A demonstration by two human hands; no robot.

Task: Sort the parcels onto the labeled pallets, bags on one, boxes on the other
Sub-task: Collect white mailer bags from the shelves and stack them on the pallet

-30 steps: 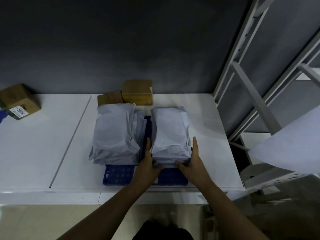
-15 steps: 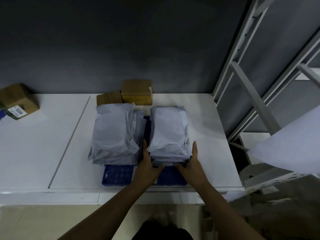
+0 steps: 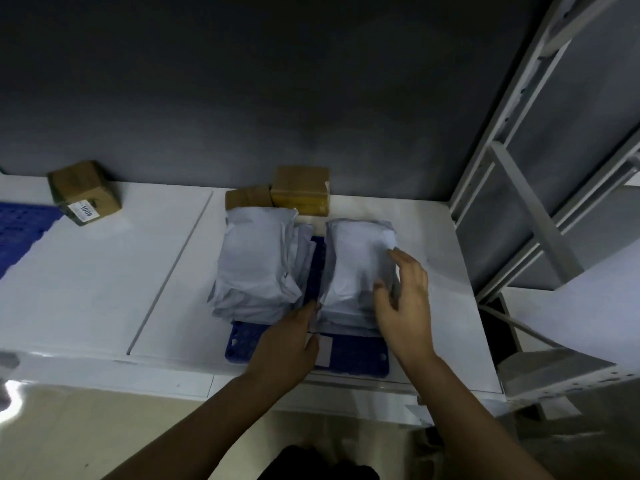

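Note:
Two stacks of grey mailer bags lie on a small blue pallet (image 3: 349, 356) on the white table: a left stack (image 3: 258, 265) and a right stack (image 3: 353, 265). My left hand (image 3: 289, 336) rests at the front left corner of the right stack, fingers against its edge, partly covering a white label (image 3: 324, 349) on the pallet. My right hand (image 3: 403, 303) hovers with fingers spread over the right stack's right side, holding nothing. Two brown boxes stand behind the bags, a small one (image 3: 247, 198) and a taller one (image 3: 300, 190). A third box (image 3: 85, 192) with a 1006 label sits far left.
A second blue pallet (image 3: 19, 233) shows at the left edge of the white table (image 3: 104, 289). A grey metal shelving frame (image 3: 526, 188) stands to the right, with a white sheet (image 3: 588, 306) hanging across it. A dark wall is behind the table.
My right hand has lifted off the right stack's front corner and opened above its right side. My left hand stays at the stack's front left. The view has shifted, revealing the left pallet.

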